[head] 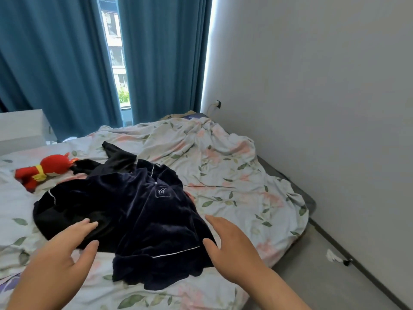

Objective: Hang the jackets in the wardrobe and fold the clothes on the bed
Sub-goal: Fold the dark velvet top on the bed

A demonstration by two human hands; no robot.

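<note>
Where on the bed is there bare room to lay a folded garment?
Free: the rumpled floral bedcover right of the navy velvet pyjama top, out to the pale wall side, and the strip behind it toward the blue curtains. Crowded: left, where the black garment and red plush toy lie.

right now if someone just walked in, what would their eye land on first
The crumpled navy velvet top with white piping lies mid-bed on the floral sheet, with the open left hand and right hand reaching at its near sides. To its far left sits a bright red plush toy. Behind, tall blue curtains part on a strip of daylight.
</note>
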